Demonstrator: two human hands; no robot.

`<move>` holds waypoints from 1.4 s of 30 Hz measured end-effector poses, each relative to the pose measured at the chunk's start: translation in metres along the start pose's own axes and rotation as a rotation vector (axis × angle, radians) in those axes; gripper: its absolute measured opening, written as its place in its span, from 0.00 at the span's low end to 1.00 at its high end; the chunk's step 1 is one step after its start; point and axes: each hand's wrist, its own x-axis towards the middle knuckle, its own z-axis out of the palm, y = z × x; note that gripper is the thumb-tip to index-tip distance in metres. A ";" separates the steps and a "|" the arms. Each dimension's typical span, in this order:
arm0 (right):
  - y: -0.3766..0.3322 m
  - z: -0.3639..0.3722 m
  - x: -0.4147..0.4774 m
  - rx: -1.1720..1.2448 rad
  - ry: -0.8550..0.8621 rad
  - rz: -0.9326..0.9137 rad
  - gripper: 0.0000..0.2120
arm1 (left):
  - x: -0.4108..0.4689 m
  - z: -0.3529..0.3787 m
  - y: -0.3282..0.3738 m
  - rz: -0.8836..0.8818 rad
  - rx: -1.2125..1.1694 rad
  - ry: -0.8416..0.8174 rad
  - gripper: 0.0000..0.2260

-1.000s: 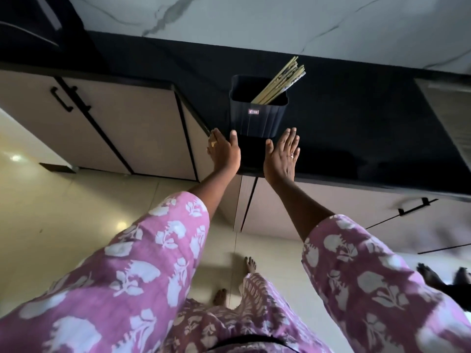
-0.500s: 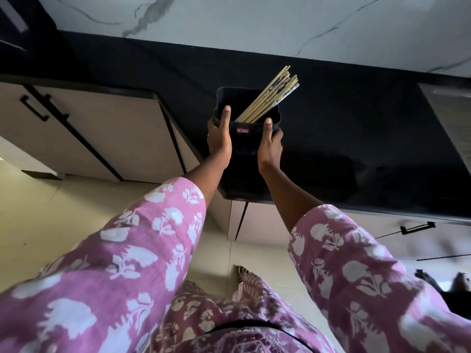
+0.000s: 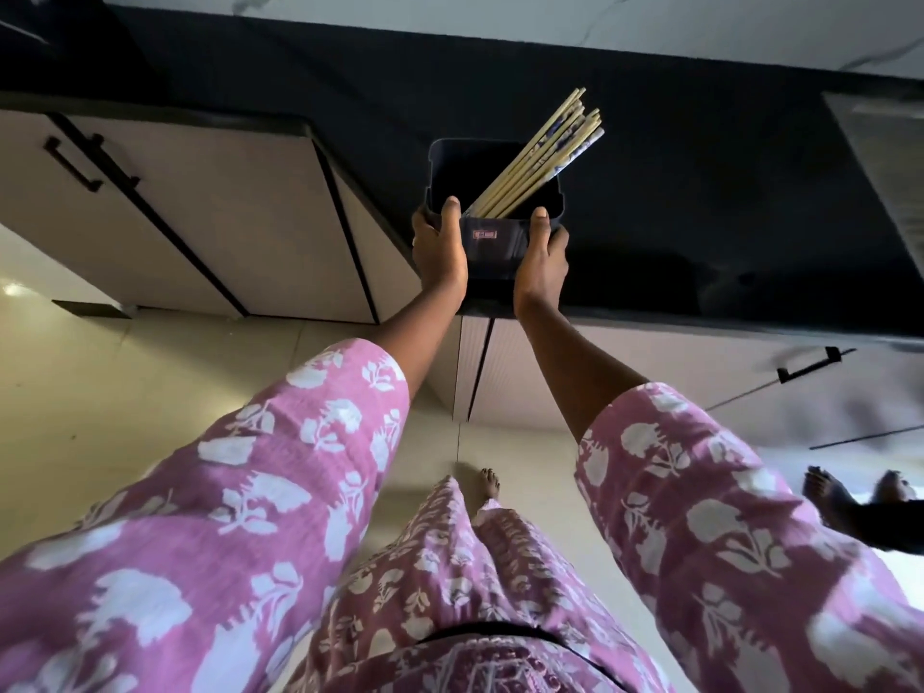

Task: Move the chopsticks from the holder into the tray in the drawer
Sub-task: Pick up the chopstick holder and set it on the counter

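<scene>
Head view: dark plastic holder (image 3: 492, 242) on black countertop (image 3: 700, 202), near front edge. Left hand (image 3: 440, 250) clasps holder's left side, thumb on rim. Right hand (image 3: 542, 257) clasps right side, thumb on rim. Bundle of wooden chopsticks (image 3: 542, 157) stands inside holder, between both hands, leaning toward far right corner, tips above rim, untouched by fingers.

The lower ends of the pale wooden chopsticks (image 3: 542, 160) are hidden inside the dark square plastic holder (image 3: 495, 242); its red label is unreadable.
</scene>
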 end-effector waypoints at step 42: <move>0.304 -0.254 -0.490 -0.888 -1.201 0.079 0.26 | -0.624 -0.230 -0.399 -0.456 -0.563 1.058 0.29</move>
